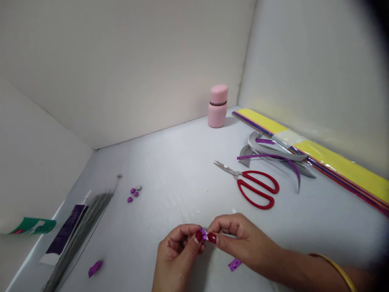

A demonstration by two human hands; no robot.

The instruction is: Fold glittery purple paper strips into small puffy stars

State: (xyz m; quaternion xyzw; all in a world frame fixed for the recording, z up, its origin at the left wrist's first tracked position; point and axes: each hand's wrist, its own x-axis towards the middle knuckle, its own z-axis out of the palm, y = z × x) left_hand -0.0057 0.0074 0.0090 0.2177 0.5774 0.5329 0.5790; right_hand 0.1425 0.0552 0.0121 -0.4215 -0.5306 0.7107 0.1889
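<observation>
Between the fingertips of both hands is a small folded purple strip (203,234) with a pale underside. My left hand (181,250) pinches it between thumb and index finger. From the other side, my right hand (241,239) holds its edge in a pinch, the two thumbs almost touching. A loose end of purple strip (234,265) shows below my right hand; whether it joins the folded piece is hidden. Red-handled scissors (257,188) lie behind my right hand, their blades slightly apart. Several small purple folded pieces (133,194) sit on the table to the left.
A pink flask (218,106) stands at the back. Grey and purple strips (273,153) lie beside packs of coloured paper (328,156) at right. At left are a tube (65,233), a wire bundle (85,235) and a purple scrap (95,268). Walls enclose the table.
</observation>
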